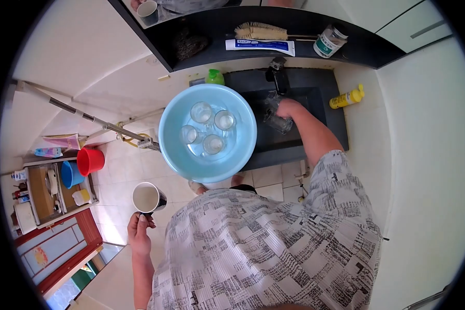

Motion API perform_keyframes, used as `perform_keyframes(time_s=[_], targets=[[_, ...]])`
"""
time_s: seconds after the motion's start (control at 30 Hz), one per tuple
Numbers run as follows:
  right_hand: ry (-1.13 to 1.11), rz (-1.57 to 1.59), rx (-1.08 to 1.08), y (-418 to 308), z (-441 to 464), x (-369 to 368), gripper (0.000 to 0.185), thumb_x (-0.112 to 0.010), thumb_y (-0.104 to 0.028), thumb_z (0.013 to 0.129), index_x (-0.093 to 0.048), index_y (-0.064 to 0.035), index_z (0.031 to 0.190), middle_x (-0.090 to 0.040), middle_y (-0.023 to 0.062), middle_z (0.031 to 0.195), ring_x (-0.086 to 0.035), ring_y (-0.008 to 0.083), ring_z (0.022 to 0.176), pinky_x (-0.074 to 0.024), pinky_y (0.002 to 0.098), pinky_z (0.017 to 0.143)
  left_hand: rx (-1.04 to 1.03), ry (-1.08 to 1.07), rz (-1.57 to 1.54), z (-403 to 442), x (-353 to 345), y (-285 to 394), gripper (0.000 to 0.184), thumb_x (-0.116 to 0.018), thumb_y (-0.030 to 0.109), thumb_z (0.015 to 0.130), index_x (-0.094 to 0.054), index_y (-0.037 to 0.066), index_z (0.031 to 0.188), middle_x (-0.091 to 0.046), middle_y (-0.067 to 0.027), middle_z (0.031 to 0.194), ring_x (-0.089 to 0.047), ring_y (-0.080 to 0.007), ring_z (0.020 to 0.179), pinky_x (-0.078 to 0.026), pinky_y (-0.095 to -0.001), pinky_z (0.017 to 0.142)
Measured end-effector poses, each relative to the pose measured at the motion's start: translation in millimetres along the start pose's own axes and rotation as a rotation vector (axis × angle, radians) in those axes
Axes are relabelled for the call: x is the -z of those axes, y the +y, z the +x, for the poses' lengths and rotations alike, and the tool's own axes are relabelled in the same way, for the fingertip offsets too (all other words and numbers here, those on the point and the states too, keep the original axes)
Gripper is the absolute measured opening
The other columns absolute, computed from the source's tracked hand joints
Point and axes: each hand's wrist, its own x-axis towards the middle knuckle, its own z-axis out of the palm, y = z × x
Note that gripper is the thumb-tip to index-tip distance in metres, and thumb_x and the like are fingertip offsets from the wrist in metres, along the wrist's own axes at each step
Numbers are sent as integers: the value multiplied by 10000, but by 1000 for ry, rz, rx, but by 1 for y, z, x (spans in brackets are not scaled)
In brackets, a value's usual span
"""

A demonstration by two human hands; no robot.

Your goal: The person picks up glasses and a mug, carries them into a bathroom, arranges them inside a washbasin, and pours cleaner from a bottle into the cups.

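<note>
"What's in the left hand (141,226)?"

"A mug (149,198), pale inside and dark outside. The fingers are closed round its handle, and it is held out to the left of the blue basin (252,129), clear of it."

"And the right hand (288,108)?"

"Down in the dark sink (257,138), just below the tap (279,81), against something clear and shiny (280,124). Its fingertips are hidden — I can't tell whether they grip it."

"Anything in the basin?"

"Four clear glasses (213,144), grouped near the middle."

"What else stands round the sink?"

"A green pump bottle (215,77) behind the basin, and a yellow bottle (347,98) at the right edge — a brush (261,31) and a tube (261,47) lie on the shelf above."
</note>
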Motion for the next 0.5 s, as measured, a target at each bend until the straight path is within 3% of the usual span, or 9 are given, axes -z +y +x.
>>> perform_keyframes(time_s=[0.13,0.23,0.33,0.43,0.5], targets=[[-41,41,-8,-1,-12,21,299,-661,-203,800,-831,-31,975,-787,214,1074,-754,397,1010,-589,472,904,-5,25,-8,-5,-2,0,256,-525,246,1133,-610,58,982,-634,-41,920,-574,-106,796,-511,-292,750],[3,-223,158,10,-6,15,355,-698,-277,815,-821,-44,1053,-784,210,1110,-744,404,1032,-589,476,919,-12,26,-26,-5,1,-7,265,-523,232,1136,-634,24,1013,-656,-42,935,-604,-104,801,-528,-294,756],[251,39,45,18,-3,-11,412,-734,-284,789,-782,7,1076,-776,216,1150,-739,408,1081,-590,454,923,-20,27,-37,-6,3,-12,265,-527,235,1134,-634,27,1010,-656,-42,933,-604,-105,797,-529,-294,752],[303,212,103,27,9,-33,320,-764,-258,816,-761,-1,1006,-794,175,1000,-761,344,948,-590,419,856,1,44,-29,-6,3,-12,273,-533,248,1133,-631,30,1002,-654,-42,930,-602,-107,792,-526,-294,751],[309,518,125,41,21,-65,207,-762,-219,850,-731,-24,914,-761,111,896,-730,260,852,-575,383,796,-6,33,-27,-3,5,-15,279,-536,259,1132,-628,32,998,-652,-41,930,-600,-108,793,-523,-293,749]])
